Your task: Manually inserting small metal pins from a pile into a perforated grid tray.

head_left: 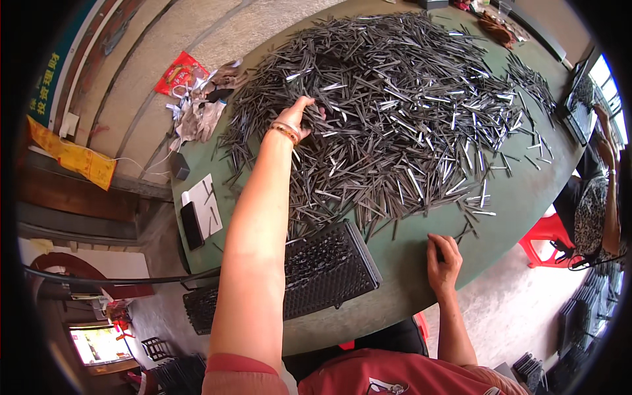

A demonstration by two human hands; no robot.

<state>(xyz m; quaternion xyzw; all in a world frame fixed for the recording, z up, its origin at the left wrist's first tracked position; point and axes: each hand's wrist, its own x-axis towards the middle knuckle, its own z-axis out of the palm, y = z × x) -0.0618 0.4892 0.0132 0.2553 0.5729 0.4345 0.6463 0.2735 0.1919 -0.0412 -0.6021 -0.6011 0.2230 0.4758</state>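
Observation:
My left hand (297, 120) reaches far out into the left side of a big heap of thin dark strips (388, 118). Its fingers are curled round some of the strips, and the fingertips are partly hidden among them. Loosely curled, my right hand (444, 262) rests at the table's near edge, and nothing shows in it. Below my left forearm lies a black tray (329, 266) with rows of small slots, partly covered by the arm. Some of the strips are pale or shiny; a few lie loose near my right hand.
The heap covers much of the green table (401, 247). A phone (191, 225) and white paper (205, 204) lie at the left, with gloves (199, 118) and a red packet (180, 74) beyond. At the right, another person (602, 204) handles a tray (579, 105) near a red stool (550, 240).

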